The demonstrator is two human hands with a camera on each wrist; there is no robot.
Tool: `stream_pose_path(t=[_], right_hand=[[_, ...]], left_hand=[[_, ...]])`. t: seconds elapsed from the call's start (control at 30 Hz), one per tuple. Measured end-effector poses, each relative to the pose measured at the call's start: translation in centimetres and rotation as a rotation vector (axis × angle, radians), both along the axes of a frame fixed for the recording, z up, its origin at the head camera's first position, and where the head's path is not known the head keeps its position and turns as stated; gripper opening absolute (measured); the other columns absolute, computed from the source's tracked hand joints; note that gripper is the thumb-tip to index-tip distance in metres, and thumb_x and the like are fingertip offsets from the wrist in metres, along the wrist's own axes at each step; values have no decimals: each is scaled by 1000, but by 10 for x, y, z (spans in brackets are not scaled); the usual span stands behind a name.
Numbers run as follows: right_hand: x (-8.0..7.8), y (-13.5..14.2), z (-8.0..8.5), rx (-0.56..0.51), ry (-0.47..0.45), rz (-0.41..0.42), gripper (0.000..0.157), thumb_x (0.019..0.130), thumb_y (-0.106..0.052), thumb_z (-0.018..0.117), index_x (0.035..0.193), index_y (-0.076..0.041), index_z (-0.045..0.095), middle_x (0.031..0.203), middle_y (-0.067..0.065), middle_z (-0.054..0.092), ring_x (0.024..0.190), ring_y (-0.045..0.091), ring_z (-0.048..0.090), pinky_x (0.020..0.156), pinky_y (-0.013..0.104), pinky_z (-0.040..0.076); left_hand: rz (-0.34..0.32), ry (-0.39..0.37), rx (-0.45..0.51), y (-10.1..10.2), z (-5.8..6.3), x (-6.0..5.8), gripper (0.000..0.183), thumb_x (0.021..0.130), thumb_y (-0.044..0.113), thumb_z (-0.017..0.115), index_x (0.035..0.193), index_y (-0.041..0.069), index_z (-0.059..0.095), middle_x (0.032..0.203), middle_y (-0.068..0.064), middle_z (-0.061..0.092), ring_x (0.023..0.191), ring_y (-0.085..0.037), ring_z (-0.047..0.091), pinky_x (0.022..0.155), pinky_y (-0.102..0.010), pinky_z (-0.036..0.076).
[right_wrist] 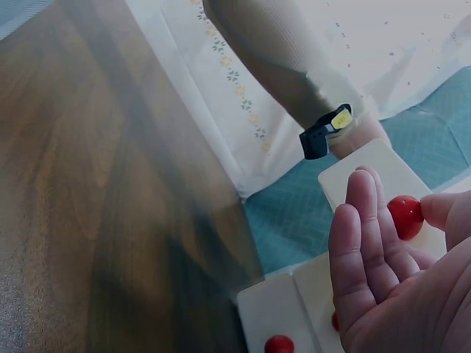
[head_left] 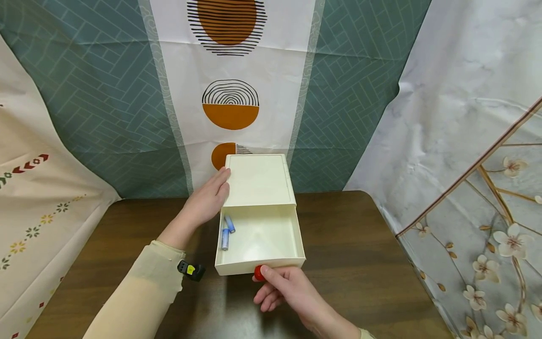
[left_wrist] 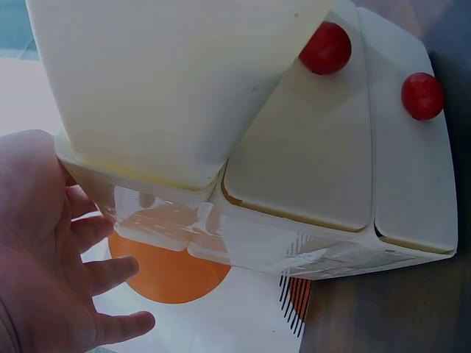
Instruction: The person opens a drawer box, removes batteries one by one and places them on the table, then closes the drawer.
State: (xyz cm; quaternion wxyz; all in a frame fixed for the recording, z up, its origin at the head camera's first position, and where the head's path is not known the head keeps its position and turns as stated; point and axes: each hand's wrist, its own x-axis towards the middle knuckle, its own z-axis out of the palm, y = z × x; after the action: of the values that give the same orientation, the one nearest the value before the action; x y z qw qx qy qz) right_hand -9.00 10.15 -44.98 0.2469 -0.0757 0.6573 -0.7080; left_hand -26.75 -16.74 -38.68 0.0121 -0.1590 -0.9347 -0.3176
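Observation:
A cream drawer cabinet [head_left: 259, 179] stands on the table with its top drawer [head_left: 264, 240] pulled out toward me. Inside the drawer, at its left wall, lie two blue cylinders that look like batteries, one upper [head_left: 230, 223] and one lower [head_left: 225, 239]. My right hand [head_left: 288, 287] pinches the drawer's round red knob [head_left: 259, 273] between thumb and fingers; the right wrist view shows this knob [right_wrist: 405, 217] too. Against the cabinet's left side rests my left hand [head_left: 207, 195], its fingers extended. In the left wrist view, that hand [left_wrist: 44, 250] has its fingers spread along the cabinet.
Below the open drawer are two closed drawers, with a middle red knob [left_wrist: 326, 48] and a bottom red knob [left_wrist: 423, 95]. The dark wooden table [head_left: 347, 263] extends to both sides. Patterned cloth [head_left: 355, 94] hangs behind and beside it.

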Motion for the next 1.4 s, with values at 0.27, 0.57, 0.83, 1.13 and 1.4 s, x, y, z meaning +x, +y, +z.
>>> stream_pose_path(t=[0.27,0.57,0.83,1.13,1.4], right_hand=[[3,0,-1,0,-7,6,46,115,-39,60,120,3,78,88,16,81,67,14,74,67,26,61],[5,1,-2,-10,-9,12,45,115,-38,60,122,3,77,88,17,81,68,14,75,67,26,61],[5,4,0,14,-7,52,48,116,-39,57,125,5,76,92,18,82,68,13,74,66,25,60],[18,28,27,601,409,224,35,110,-48,66,128,-22,80,93,-24,75,77,0,72,78,28,58],[22,39,58,696,572,249,46,103,-55,75,138,-25,77,105,-30,71,87,-8,67,79,25,56]], left_hand=[[2,-7,8,0,-2,0,62,120,36,30,176,10,27,184,-7,17,169,-31,17,134,-58,16],[3,-26,6,1,-2,0,63,120,38,29,177,11,25,185,-5,15,169,-30,16,135,-57,16],[-2,-31,8,-1,-2,-2,63,120,38,30,177,11,23,185,-3,13,170,-29,14,135,-56,15],[-16,-37,39,-2,0,-3,63,120,38,29,177,10,25,185,-5,14,170,-29,12,135,-54,14],[-20,-40,36,-1,0,-3,64,120,38,28,177,10,24,185,-5,13,170,-31,11,135,-55,13]])
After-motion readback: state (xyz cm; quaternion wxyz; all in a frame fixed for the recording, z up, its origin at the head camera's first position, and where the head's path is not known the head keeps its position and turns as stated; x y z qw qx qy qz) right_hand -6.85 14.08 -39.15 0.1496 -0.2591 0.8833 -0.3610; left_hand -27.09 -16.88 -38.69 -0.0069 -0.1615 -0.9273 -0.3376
